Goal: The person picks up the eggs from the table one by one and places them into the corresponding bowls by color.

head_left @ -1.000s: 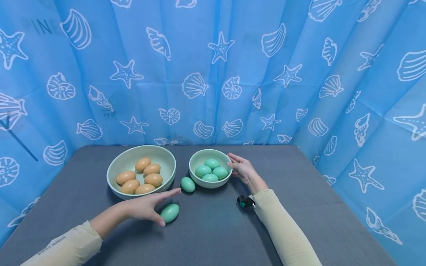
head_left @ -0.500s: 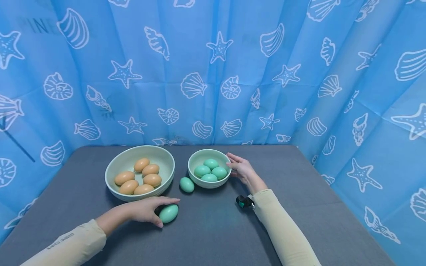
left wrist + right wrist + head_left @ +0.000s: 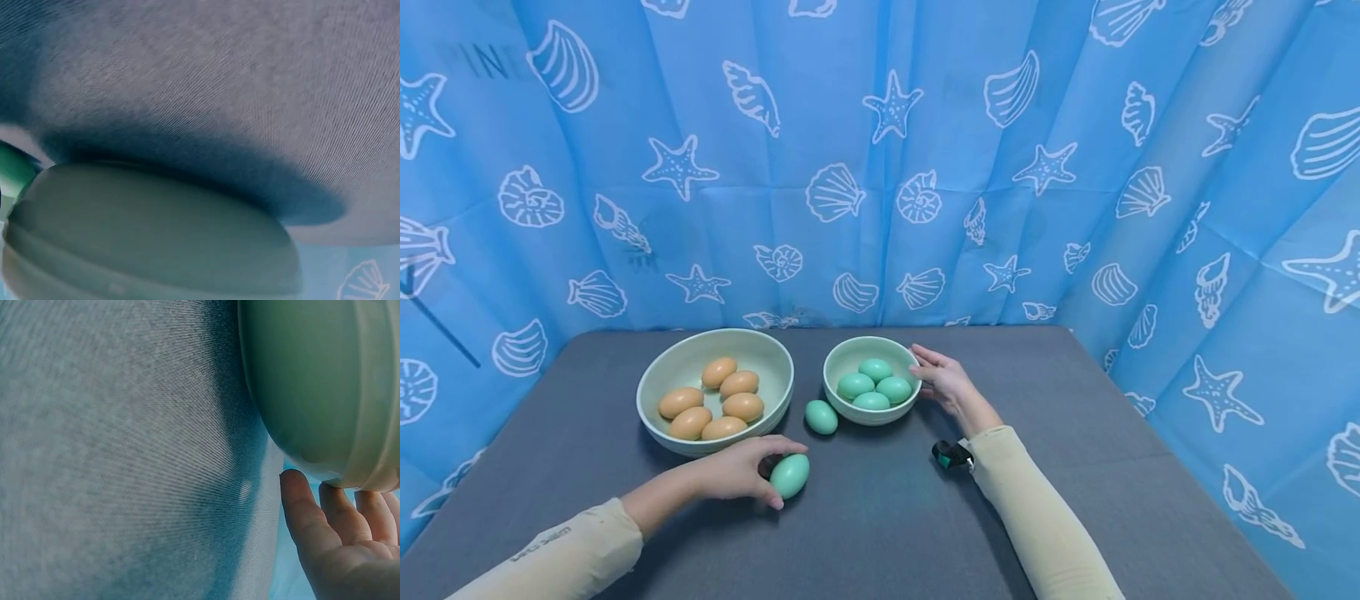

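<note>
My left hand (image 3: 741, 471) pinches a green egg (image 3: 790, 477) between thumb and fingers, just in front of the large bowl (image 3: 775, 421). Several brown eggs (image 3: 743, 407) lie in that bowl. A second green egg (image 3: 822, 417) rests on the table between the two bowls. At the smaller bowl (image 3: 871, 417), which contains several green eggs (image 3: 855, 385), my right hand (image 3: 951, 387) touches the right side. Its fingers (image 3: 340, 512) lie fairly straight against the outer wall in the right wrist view. The left wrist view mostly shows a pale green bowl (image 3: 156, 225) above grey cloth.
Grey cloth covers the table (image 3: 880, 542). A blue curtain (image 3: 880, 167) with white shells and starfish hangs behind it and along the sides. By the right sleeve is a small black strap-like object (image 3: 951, 455).
The left hand has closed its fingers round the front green egg and shifted it slightly to the right and upward in the view. The right hand has stayed at the small bowl.
</note>
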`<state>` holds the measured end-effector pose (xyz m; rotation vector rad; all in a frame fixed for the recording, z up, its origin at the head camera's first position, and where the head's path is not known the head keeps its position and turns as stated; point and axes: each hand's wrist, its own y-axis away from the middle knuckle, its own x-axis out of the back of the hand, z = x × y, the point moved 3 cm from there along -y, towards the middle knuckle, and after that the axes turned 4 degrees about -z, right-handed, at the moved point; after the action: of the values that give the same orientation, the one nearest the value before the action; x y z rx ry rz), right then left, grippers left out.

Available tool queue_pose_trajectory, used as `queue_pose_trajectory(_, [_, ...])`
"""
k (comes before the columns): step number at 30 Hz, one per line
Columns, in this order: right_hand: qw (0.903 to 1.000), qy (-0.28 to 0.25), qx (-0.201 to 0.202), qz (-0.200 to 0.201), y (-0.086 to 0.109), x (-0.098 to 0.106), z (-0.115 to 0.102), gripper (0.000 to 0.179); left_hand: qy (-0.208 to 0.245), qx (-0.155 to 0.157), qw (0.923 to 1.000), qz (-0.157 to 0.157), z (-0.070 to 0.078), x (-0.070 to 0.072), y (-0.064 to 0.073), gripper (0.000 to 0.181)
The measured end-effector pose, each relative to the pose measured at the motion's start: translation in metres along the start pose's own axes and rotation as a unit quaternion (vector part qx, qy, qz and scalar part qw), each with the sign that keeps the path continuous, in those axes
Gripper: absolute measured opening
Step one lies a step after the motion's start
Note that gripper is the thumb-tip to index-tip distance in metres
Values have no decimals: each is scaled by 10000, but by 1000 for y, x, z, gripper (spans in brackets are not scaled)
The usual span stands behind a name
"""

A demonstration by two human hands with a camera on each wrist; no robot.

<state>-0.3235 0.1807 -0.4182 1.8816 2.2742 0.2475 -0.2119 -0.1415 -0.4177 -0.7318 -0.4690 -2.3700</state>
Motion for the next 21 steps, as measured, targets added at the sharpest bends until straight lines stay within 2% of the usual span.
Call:
queue_pose_trajectory(4, [10000,23,-16,-4,-1,1,0,58,213,-212,9992,263,8,0,-2,72])
queue_pose_trajectory(9, [10000,-10,4,1,0,1,-1,58,294,-184,9966,742,20,1,-8,74])
queue_pose_trajectory(14, [10000,-9,12,-10,0,1,0,58,166,-155,9917,1269,32,3,-15,75])
queue_pose_trajectory(18, [10000,8,2,18,0,1,0,58,121,-43,9881,1530,40,5,-20,75])
queue_pose_trajectory(21, [10000,7,-4,33,0,1,0,57,212,197,9860,1645,45,7,-24,75])
